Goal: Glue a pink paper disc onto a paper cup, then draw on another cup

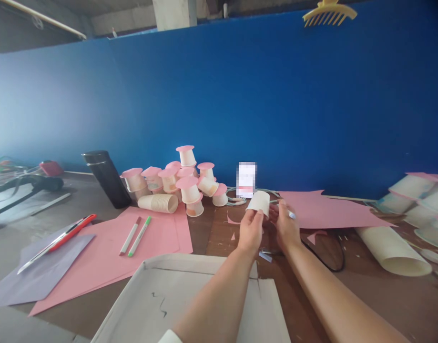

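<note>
My left hand (252, 228) grips a white paper cup (259, 203) from below, its fingers and thumb round the wall. Close to the cup on the right, my right hand (287, 224) is closed round a pen (292, 215); only a short white-blue end of it shows. Behind the cup stands a phone (246, 178) with a lit, blurred screen. To the left, several paper cups with pink paper discs (189, 189) are stacked in a group. A nested row of paper cups (157, 203) lies on its side in front of them.
Pink paper sheets (107, 257) bear two markers (139, 237); a red cutter (72, 232) lies on purple paper (57, 271). A black bottle (107, 178) stands behind. White board (140, 295) lies nearest me. At right are pink paper (333, 209), a cup roll (393, 252) and stacked cups (415, 186).
</note>
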`<state>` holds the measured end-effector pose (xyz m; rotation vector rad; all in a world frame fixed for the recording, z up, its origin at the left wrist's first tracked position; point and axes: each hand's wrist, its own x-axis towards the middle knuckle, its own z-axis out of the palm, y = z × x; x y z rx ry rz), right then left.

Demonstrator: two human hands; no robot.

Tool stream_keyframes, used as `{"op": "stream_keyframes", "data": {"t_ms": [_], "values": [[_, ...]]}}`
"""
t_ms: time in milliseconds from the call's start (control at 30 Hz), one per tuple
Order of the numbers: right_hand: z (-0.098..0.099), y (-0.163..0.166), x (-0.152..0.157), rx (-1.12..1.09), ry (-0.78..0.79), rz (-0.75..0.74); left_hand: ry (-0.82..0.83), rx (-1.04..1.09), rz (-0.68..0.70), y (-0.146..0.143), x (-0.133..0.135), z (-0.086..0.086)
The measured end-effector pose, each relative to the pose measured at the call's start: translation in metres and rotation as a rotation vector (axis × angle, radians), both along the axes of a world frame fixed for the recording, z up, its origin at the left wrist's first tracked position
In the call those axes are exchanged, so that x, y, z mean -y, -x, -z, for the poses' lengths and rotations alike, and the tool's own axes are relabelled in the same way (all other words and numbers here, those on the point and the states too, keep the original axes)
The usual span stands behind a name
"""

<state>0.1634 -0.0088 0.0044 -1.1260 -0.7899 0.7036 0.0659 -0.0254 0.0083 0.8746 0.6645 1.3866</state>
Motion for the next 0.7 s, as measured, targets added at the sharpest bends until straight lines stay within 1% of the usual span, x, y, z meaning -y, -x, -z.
{"op": "stream_keyframes", "data": {"t_ms": [100, 200, 300, 367, 500, 700], "values": [[-0.001, 0.002, -0.002, 0.075, 0.014, 0.125, 0.157, 0.314, 0.009, 0.004, -0.011, 0.002], [-0.006, 0.005, 0.005, 0.288, -0.032, 0.155, 0.258, 0.464, 0.011, 0.009, -0.017, 0.004], [-0.010, 0.010, 0.014, 0.520, -0.116, 0.149, 0.284, 0.518, 0.035, 0.012, -0.018, 0.004], [-0.012, 0.013, 0.019, 0.632, -0.156, 0.131, 0.282, 0.530, 0.048, 0.013, -0.017, 0.005], [-0.014, 0.020, 0.027, 0.711, -0.172, 0.105, 0.292, 0.526, 0.046, 0.012, -0.017, 0.005], [-0.017, 0.026, 0.032, 0.800, -0.170, 0.156, 0.278, 0.548, 0.033, 0.010, -0.019, 0.007]]}}
